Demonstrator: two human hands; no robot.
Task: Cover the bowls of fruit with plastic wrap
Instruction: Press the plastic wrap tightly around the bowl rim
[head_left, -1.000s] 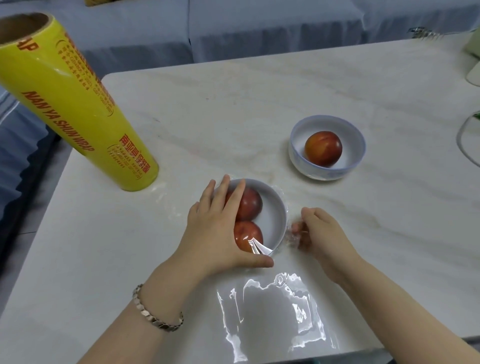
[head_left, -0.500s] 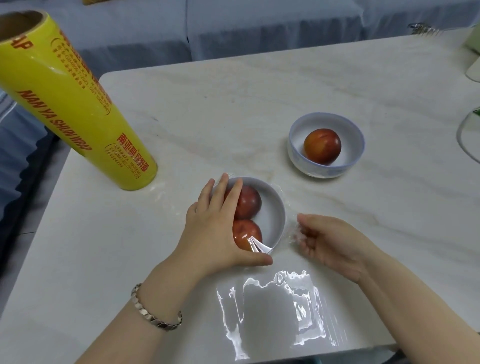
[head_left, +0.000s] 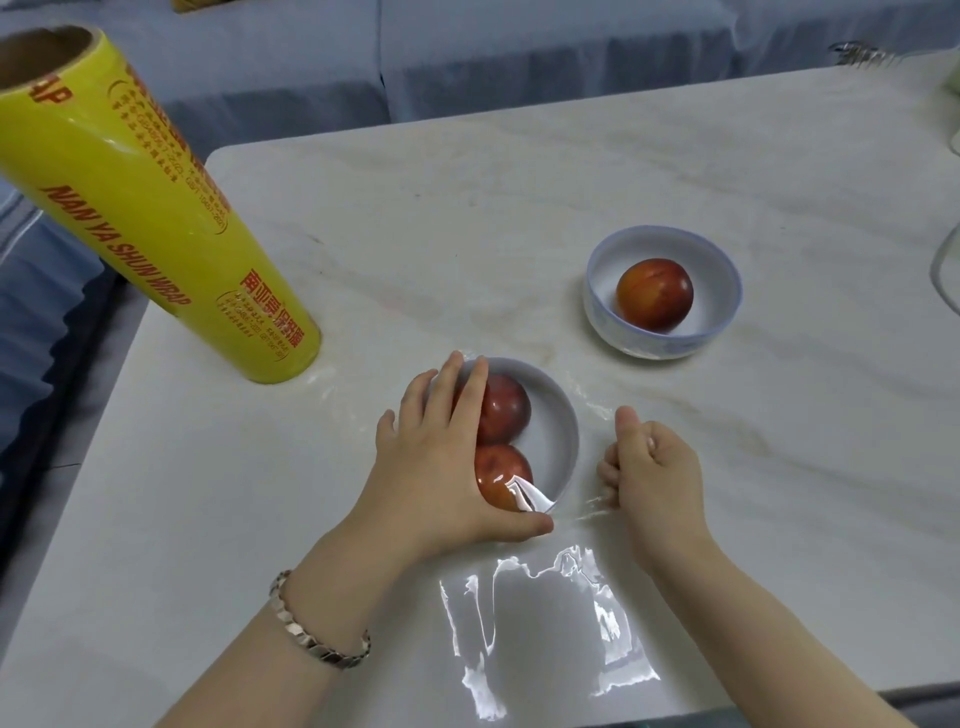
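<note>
Fingers (head_left: 457, 395) of the left hand (head_left: 431, 467) are laid straight and flat over the near bowl (head_left: 563, 431), low in the middle of the frame, with two fruits (head_left: 506, 408) partly hidden under them; the thumb is pressed at the near rim. Just right of this bowl, the right hand (head_left: 654, 473) is curled round a crinkled edge of the wrap (head_left: 545, 623), which is spread from the bowl toward the bottom edge. Right of centre, the far bowl (head_left: 722, 270) is seen uncovered. At upper left the roll (head_left: 156, 223) is stood.
</note>
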